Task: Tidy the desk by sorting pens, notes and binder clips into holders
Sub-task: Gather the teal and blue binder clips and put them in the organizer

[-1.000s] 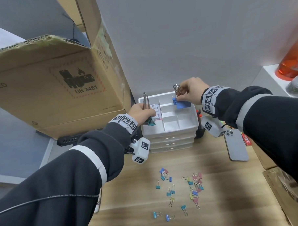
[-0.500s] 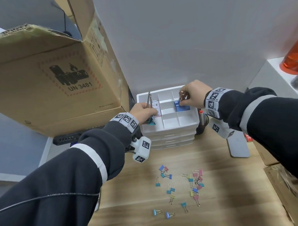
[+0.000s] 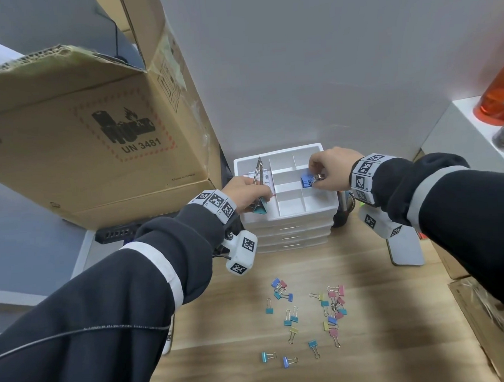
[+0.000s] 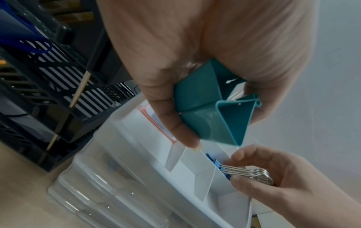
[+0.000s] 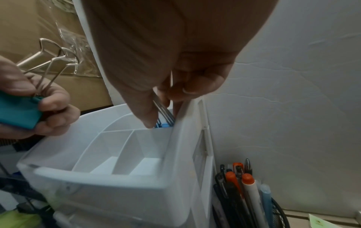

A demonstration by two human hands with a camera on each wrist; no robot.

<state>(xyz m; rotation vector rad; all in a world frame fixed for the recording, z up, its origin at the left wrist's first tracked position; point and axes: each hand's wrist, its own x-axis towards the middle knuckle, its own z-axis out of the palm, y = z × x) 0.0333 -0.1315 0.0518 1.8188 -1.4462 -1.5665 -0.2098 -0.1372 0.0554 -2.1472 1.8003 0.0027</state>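
Observation:
A white compartment organizer [image 3: 286, 216] stands on a stack of clear drawers against the wall. My left hand [image 3: 252, 201] grips two large teal binder clips [image 3: 260, 210] at its front left corner, their wire handles pointing up; the left wrist view shows the teal clips [image 4: 210, 108] pinched between thumb and fingers. My right hand [image 3: 316, 178] pinches the handles of a stack of blue binder clips [image 3: 305, 180] set down in a right-hand compartment. The right wrist view shows the blue clips [image 5: 163, 124] low inside the organizer [image 5: 97, 180].
Several small coloured binder clips [image 3: 308, 312] lie scattered on the wooden desk. A cardboard box [image 3: 84, 140] looms at the left, and a phone [image 3: 406, 250] lies at the right. A mesh cup of pens [image 5: 244, 192] stands beside the organizer. A black crate [image 4: 48, 77] sits behind it.
My right hand has come down with the blue clips from above the organizer into a right-hand compartment. My left hand keeps the teal clips at the front left corner.

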